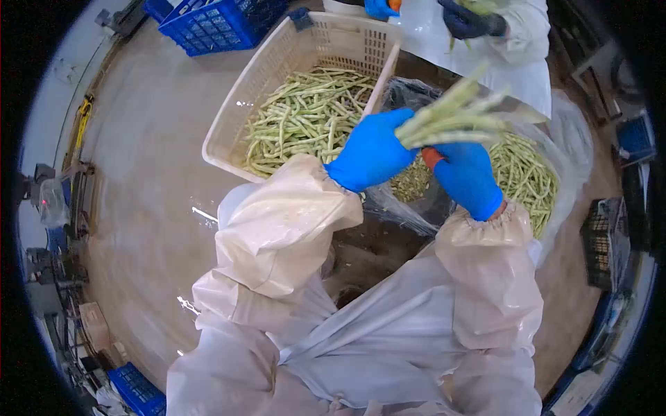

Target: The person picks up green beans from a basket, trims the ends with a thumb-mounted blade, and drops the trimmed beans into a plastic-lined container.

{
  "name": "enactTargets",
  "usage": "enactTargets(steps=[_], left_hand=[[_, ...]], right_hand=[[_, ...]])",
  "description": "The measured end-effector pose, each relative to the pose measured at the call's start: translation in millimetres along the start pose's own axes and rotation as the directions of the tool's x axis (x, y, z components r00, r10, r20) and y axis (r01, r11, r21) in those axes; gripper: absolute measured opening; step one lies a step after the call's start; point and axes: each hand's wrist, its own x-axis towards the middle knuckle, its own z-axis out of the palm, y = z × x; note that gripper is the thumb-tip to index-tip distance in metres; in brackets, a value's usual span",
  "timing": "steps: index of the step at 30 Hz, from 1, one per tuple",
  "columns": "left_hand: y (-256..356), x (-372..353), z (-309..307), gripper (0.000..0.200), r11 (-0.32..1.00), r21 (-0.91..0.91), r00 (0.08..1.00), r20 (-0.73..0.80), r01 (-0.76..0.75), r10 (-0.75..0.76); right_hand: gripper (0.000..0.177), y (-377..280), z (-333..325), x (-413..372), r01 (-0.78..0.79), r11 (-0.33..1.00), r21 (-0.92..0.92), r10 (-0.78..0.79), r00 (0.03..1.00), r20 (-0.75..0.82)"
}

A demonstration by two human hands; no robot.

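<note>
Though gloved — hands [371, 149] tight around beans [454, 114].

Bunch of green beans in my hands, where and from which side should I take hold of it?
Grip the bunch of green beans at its near end, where the left hand wraps it, coming from the left. The pods lie tight and parallel there; the far tips fan apart.

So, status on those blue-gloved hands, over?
Left hand grips bean bundle. Right hand closed just beneath it. Basket of beans beyond, not touching.
</note>
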Motion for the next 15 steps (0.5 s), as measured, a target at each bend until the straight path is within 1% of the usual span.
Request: enactTargets(steps=[1, 2, 5, 6, 9, 12, 13, 14, 15], left_hand=[[1.2, -0.7, 0.2, 0.021, 0.999, 0.016, 0.999, 0.044, -0.028, 0.028], [2.6, -2.2, -0.6, 0.026, 0.999, 0.039, 0.998, 0.062, -0.014, 0.011], [11.6, -0.3, -4.9, 0.025, 0.999, 0.037, 0.998, 0.056, -0.001, -0.001], [10.8, 1.9, -3.7, 0.024, 0.999, 0.043, 0.999, 0.034, -0.034, 0.032], [12.7, 6.8, -2.3, 0.025, 0.999, 0.041, 1.0, 0.028, -0.011, 0.01], [25.5, 7.9, -1.3, 0.025, 0.998, 0.061, 0.996, -0.086, 0.027, -0.022], [29.4, 9.2, 1.0, 0.025, 1.0, -0.02, 0.989, -0.148, 0.01, -0.013], [33.2, 10.4, 3.2, 0.025, 0.995, -0.101, 0.978, -0.208, -0.011, -0.011], [37.4, 12.0, 3.7, 0.025, 0.984, -0.176, 0.963, -0.269, -0.037, -0.012]], right_hand=[[0.016, 1.8, 0.8, -0.2, 0.071, 0.997, -0.007, -0.071, 0.996, -0.046], [0.015, 2.7, 1.0, 0.0, 0.141, 0.99, -0.016, -0.142, 0.986, -0.093], [0.015, -7.1, -7.4, 0.7, 0.036, 0.993, -0.108, -0.033, 0.999, 0.027], [0.017, -7.6, -8.7, 1.2, 0.068, 0.985, -0.16, -0.067, 0.998, 0.012], [0.019, -15.3, -17.6, 2.7, -0.005, 0.989, -0.148, 0.009, 1.0, 0.023], [0.018, -14.1, -17.7, 2.6, 0.009, 0.991, -0.133, -0.026, 0.992, -0.122], [0.017, -15.7, -18.4, 2.5, -0.075, 0.997, 0.013, 0.076, 0.985, -0.157], [0.017, -19.7, -18.0, 3.5, -0.153, 0.975, 0.16, 0.181, 0.967, -0.18], [0.017, -23.9, -17.0, 5.2, -0.216, 0.927, 0.308, 0.283, 0.94, -0.192]])
